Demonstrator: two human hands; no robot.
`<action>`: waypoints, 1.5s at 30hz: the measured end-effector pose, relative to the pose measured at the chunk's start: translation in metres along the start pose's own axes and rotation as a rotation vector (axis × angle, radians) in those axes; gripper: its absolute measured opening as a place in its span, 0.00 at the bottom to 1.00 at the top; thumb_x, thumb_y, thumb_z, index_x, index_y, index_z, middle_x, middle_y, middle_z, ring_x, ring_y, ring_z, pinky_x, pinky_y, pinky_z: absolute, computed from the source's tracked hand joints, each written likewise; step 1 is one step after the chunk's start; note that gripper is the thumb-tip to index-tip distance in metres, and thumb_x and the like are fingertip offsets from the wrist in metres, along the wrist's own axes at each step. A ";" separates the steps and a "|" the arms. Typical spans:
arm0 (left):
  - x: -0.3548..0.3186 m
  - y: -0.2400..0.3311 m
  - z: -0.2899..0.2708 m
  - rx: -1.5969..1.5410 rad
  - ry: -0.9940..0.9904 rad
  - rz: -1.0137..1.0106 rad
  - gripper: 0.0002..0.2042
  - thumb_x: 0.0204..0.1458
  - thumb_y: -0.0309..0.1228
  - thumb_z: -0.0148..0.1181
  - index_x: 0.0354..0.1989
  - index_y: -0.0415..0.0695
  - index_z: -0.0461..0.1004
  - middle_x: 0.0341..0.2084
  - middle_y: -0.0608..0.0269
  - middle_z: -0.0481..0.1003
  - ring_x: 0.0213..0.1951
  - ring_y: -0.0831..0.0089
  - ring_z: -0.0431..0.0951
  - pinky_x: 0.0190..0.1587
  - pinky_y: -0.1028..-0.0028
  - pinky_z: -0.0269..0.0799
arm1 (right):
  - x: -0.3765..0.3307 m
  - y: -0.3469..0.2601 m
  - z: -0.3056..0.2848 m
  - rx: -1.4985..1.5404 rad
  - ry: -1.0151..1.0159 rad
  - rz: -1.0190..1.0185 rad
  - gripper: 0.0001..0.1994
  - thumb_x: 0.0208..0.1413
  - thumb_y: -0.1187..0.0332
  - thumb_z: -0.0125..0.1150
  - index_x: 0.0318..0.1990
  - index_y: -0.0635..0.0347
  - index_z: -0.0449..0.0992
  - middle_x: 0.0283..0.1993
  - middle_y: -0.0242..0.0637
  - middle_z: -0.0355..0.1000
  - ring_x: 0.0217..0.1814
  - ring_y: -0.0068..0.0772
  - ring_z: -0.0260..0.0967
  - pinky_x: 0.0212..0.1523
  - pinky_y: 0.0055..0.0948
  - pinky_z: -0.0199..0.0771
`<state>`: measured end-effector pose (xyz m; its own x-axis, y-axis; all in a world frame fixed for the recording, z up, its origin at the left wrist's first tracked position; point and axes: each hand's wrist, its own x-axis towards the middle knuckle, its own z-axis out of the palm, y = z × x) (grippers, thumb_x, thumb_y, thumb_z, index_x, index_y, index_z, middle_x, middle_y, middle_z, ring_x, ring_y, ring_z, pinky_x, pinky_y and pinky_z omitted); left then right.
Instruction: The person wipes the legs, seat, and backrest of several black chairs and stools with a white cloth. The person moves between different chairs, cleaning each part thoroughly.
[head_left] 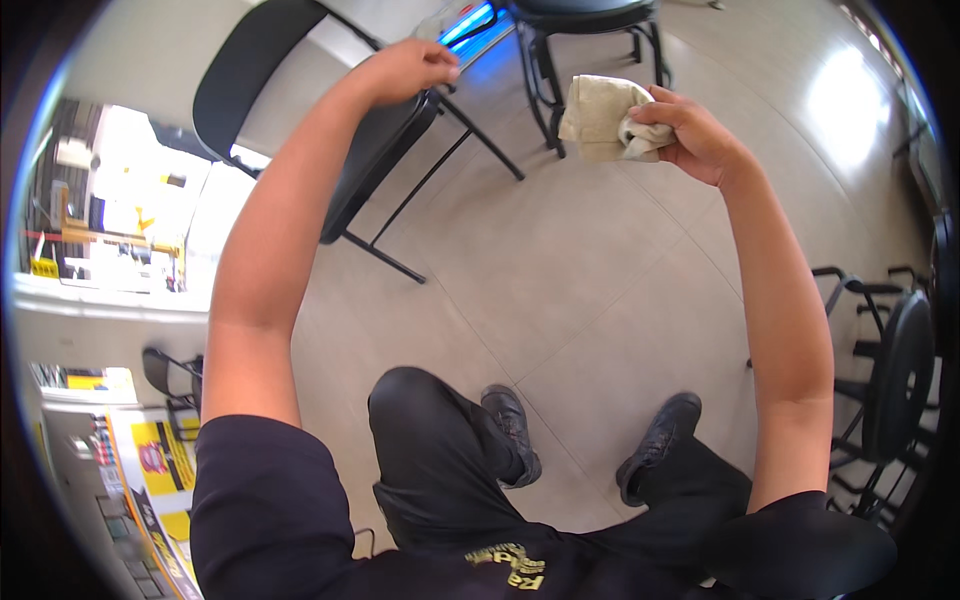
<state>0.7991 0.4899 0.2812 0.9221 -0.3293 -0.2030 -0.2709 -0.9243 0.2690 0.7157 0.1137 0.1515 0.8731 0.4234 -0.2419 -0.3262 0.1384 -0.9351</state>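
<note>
My right hand (690,130) is raised in front of me and grips a crumpled beige cloth (600,118) that hangs to the left of its fingers. At the upper middle, my left hand (412,68) rests with curled fingers on the front edge of the seat of a black folding chair (300,100). Whether it clasps the edge I cannot tell. Both forearms reach up from the lower edge. My black trousers and black shoes (512,425) show below, on the floor.
A light tiled floor (560,260) lies under me. A second black chair (590,25) stands at the top middle, and another black chair (890,380) sits at the right rim. A window and a counter with yellow printed sheets (150,470) are at the left.
</note>
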 end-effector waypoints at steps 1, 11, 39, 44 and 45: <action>-0.009 -0.054 0.019 0.063 0.122 0.094 0.19 0.62 0.42 0.64 0.55 0.44 0.81 0.46 0.59 0.84 0.49 0.65 0.83 0.54 0.67 0.75 | 0.023 0.013 0.016 -0.045 0.000 0.027 0.30 0.61 0.64 0.66 0.70 0.59 0.67 0.59 0.36 0.73 0.58 0.31 0.72 0.59 0.36 0.79; -0.067 -0.230 0.098 -0.244 0.790 -0.067 0.11 0.62 0.36 0.64 0.47 0.45 0.82 0.42 0.56 0.80 0.44 0.58 0.82 0.52 0.61 0.76 | 0.103 0.053 0.118 0.034 0.148 0.058 0.27 0.62 0.67 0.67 0.67 0.61 0.68 0.58 0.40 0.74 0.57 0.36 0.75 0.54 0.41 0.81; -0.074 -0.216 0.112 -0.332 0.893 0.026 0.07 0.63 0.34 0.61 0.43 0.44 0.79 0.41 0.60 0.79 0.46 0.55 0.77 0.52 0.59 0.73 | 0.285 -0.013 0.240 -0.577 0.489 -0.216 0.23 0.68 0.61 0.59 0.67 0.59 0.69 0.57 0.44 0.76 0.54 0.40 0.77 0.48 0.40 0.77; -0.063 -0.211 0.091 -0.361 0.742 -0.032 0.08 0.64 0.34 0.60 0.44 0.45 0.80 0.42 0.60 0.79 0.47 0.54 0.77 0.52 0.59 0.73 | 0.357 -0.018 0.260 -0.213 0.530 -0.199 0.29 0.62 0.62 0.65 0.69 0.56 0.64 0.60 0.48 0.73 0.58 0.46 0.76 0.56 0.44 0.75; -0.060 -0.212 0.087 -0.327 0.733 -0.024 0.08 0.64 0.34 0.60 0.44 0.44 0.79 0.42 0.59 0.79 0.48 0.54 0.77 0.53 0.59 0.73 | 0.368 -0.021 0.268 -0.096 0.513 -0.144 0.30 0.61 0.62 0.66 0.69 0.55 0.63 0.60 0.48 0.72 0.57 0.46 0.76 0.55 0.44 0.76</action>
<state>0.7770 0.6887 0.1544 0.9040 0.0055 0.4275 -0.2589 -0.7888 0.5575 0.9470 0.5063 0.1515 0.9792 -0.0889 -0.1826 -0.1768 0.0701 -0.9818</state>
